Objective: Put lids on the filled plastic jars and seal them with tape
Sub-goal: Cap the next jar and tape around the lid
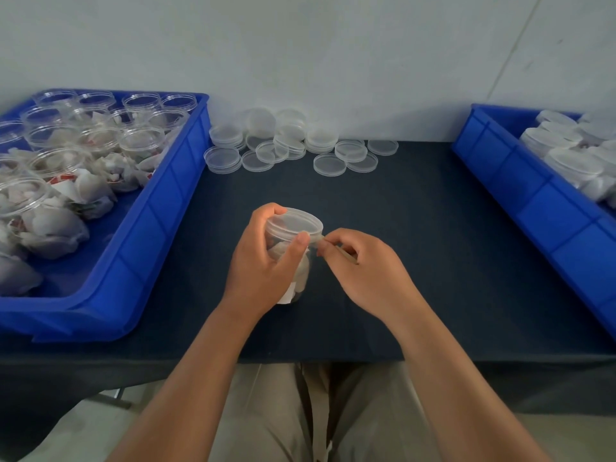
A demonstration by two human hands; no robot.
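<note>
A clear plastic jar (301, 275) filled with white packets stands at the middle of the dark table, with a translucent lid (296, 221) on top. My left hand (263, 258) grips the jar from the left, thumb pressed against the lid's rim. My right hand (363, 265) pinches a thin strip of tape (320, 240) at the lid's right edge, fingers curled. The tape roll is hidden inside that hand or cannot be made out.
A blue bin (160, 201) on the left holds several open filled jars and loose packets. Loose clear lids (290, 145) lie along the back of the table by the wall. Another blue bin (533, 201) on the right holds lidded jars.
</note>
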